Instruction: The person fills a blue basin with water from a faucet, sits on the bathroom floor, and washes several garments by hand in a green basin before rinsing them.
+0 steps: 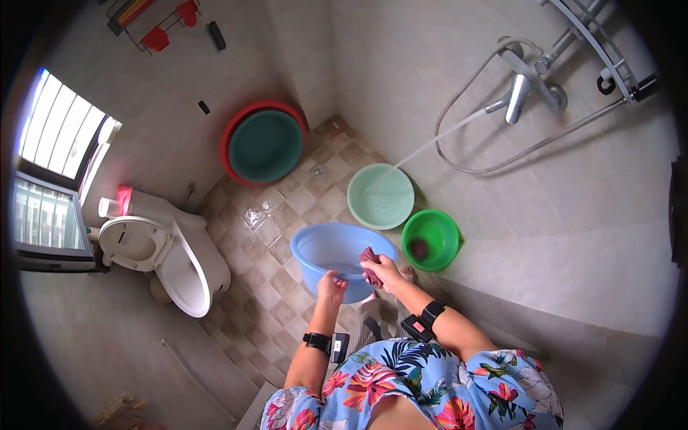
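My right hand is closed round a bunched dark maroon cloth at the right side of a large light blue tub. At the tub's near rim is my left hand, its fingers bent over the edge and gripping it. The tub stands on the floor right before my feet, and its inside looks pale blue. Behind it, water from the wall tap streams into a pale green basin. A bright green basin with something dark in it stands to the right.
A teal basin sits inside a red one against the far wall. The toilet has its lid up on the left. A shower hose loops down the right wall. Wet patches shine on the tiled floor.
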`<act>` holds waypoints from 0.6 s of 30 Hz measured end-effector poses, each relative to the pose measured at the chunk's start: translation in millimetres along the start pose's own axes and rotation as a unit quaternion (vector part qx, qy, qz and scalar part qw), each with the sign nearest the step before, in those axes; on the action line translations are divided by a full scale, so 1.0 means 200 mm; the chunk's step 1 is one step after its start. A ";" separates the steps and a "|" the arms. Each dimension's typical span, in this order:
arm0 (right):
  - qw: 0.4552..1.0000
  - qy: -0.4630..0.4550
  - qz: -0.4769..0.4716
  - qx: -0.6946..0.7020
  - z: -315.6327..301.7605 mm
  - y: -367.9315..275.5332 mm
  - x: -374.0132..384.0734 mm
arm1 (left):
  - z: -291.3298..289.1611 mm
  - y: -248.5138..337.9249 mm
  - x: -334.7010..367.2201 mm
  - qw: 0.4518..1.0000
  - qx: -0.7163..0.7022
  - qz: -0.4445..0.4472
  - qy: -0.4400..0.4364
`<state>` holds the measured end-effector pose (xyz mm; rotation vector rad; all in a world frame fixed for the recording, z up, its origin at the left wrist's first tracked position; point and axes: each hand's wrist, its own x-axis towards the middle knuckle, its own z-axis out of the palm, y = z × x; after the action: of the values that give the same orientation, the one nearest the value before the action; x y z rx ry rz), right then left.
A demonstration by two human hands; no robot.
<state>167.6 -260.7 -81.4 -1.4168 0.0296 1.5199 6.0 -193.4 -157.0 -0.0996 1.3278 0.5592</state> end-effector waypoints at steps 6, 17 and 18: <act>0.995 0.082 -0.025 -0.046 -0.11 -0.03 -0.04 | 0.20 -0.05 -0.09 0.999 0.046 0.006 -0.006; 0.985 0.117 -0.111 0.066 -0.34 -0.29 -0.10 | 0.58 -0.11 -0.02 0.993 0.102 0.047 -0.048; 0.983 0.118 -0.123 0.075 -0.37 -0.33 -0.11 | 0.64 -0.12 -0.03 0.991 0.110 0.055 -0.052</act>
<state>261.1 -286.8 -49.8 -1.4155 0.1072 1.1199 129.3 -168.0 -124.1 0.1814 1.2903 0.5006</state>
